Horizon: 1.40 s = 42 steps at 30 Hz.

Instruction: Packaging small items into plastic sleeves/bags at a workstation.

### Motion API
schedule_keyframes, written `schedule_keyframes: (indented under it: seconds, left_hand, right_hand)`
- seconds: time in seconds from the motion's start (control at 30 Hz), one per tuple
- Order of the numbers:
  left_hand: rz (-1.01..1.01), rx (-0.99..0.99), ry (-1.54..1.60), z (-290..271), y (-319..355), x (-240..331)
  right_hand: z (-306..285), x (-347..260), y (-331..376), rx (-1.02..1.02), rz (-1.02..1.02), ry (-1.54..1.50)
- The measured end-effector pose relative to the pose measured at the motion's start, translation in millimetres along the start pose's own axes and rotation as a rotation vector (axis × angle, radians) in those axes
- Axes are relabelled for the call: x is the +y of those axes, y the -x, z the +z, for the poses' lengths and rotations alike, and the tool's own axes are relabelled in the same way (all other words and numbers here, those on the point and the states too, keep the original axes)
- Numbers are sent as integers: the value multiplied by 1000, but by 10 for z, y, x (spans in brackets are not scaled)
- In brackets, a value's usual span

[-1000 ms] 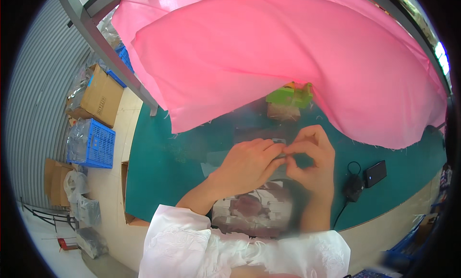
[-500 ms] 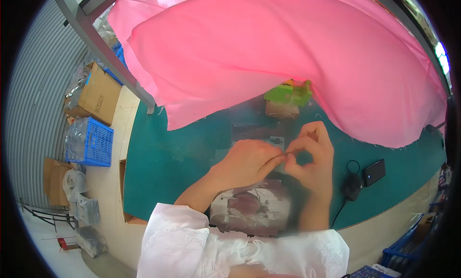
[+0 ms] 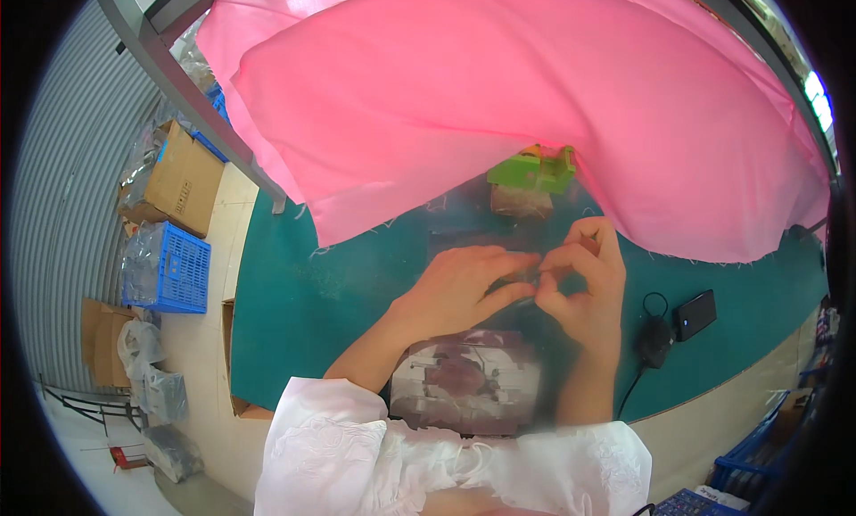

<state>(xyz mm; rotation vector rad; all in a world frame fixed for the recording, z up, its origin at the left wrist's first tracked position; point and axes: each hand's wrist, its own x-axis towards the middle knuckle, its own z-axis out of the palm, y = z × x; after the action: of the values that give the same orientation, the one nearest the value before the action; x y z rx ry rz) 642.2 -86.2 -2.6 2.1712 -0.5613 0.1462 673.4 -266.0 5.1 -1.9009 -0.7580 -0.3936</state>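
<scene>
Above the green table, my left hand (image 3: 464,284) and my right hand (image 3: 584,280) meet fingertip to fingertip. The left thumb and forefinger reach toward the right fingers and close around something too small to make out. On the right, thumb and forefinger are pinched together with the other fingers curled, and whatever lies between them is hidden. Below the hands, close to my body, sits a grey and white block-shaped fixture (image 3: 508,382) with a dark reddish round patch (image 3: 456,376). Beyond the hands stands a bright green part (image 3: 532,171) on a brownish block (image 3: 520,201).
Pink cloth (image 3: 446,97) drapes from a grey metal frame (image 3: 192,97) over the table's far side. At right lie a black phone-like device (image 3: 695,315) and a black corded adapter (image 3: 654,341). Blue crates (image 3: 183,268) and cardboard boxes (image 3: 183,181) line the left floor.
My left thumb and forefinger have spread a little further apart, and the back of that hand has risen slightly. The right hand has shifted slightly up and right, still pinched.
</scene>
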Motion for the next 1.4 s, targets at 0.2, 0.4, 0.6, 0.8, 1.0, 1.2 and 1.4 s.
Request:
schedule_keyframes:
  seconds: [0.2, 0.4, 0.6, 0.8, 1.0, 1.2, 1.4]
  left_hand:
    - [49, -27, -35, 44, 0, -110]
    - [53, -51, -46, -17, -32, -52]
    - [114, -121, -86, -2, -4, -150]
    - [98, -86, -97, -22, -23, -13]
    - [117, -134, -58, 27, -5, -73]
    - [97, -116, -33, 53, -40, -58]
    - [80, -131, -25, 41, -43, -38]
  right_hand:
    - [-15, 7, 2, 21, -3, 44]
    - [-72, 13, 9, 38, 22, 38]
    - [-31, 23, 6, 59, -4, 16]
    - [-118, -45, 2, 91, 14, 47]
    - [-95, -25, -2, 127, -17, 54]
    - [-159, -36, -12, 137, -3, 59]
    - [-157, -11, -6, 144, -13, 53]
